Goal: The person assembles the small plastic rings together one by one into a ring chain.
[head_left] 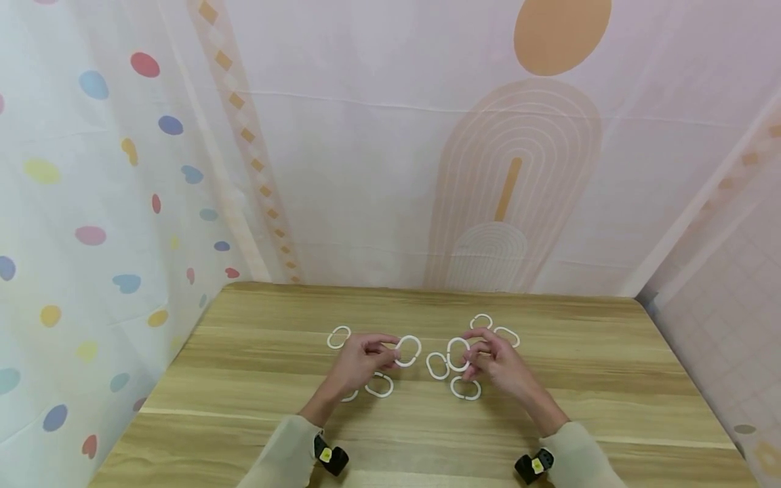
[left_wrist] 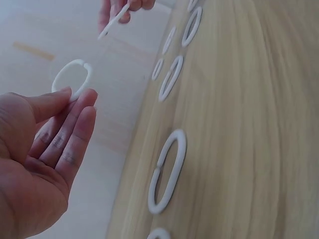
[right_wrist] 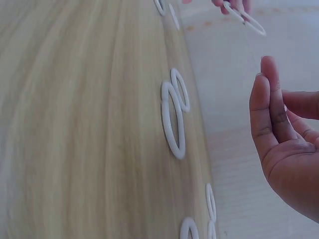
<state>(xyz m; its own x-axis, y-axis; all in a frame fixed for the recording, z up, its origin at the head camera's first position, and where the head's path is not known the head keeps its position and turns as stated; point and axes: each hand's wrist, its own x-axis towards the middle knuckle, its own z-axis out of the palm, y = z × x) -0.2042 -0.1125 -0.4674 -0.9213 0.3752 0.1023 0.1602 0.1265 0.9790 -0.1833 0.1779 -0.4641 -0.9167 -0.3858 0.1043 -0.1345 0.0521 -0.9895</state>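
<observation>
Above the table, my left hand (head_left: 361, 364) pinches a white oval plastic link (head_left: 419, 348) between thumb and fingertips. A small split shows in that link (left_wrist: 75, 61) in the left wrist view. My right hand (head_left: 503, 364) pinches a second white link (head_left: 449, 354), held up facing the first, with a space between the two. In the right wrist view the fingers of the right hand (right_wrist: 284, 124) hide its link. Just below the right hand's link lie two more links on the table, one link (head_left: 429, 366) to its left and another link (head_left: 466, 398) beneath.
Several similar links lie about the wooden table (head_left: 244, 379): one link (head_left: 330, 341) at the far left, another link (head_left: 381, 396) below the left hand, one partly hidden by the left wrist, and two links behind the right hand. Patterned curtains hang behind the table.
</observation>
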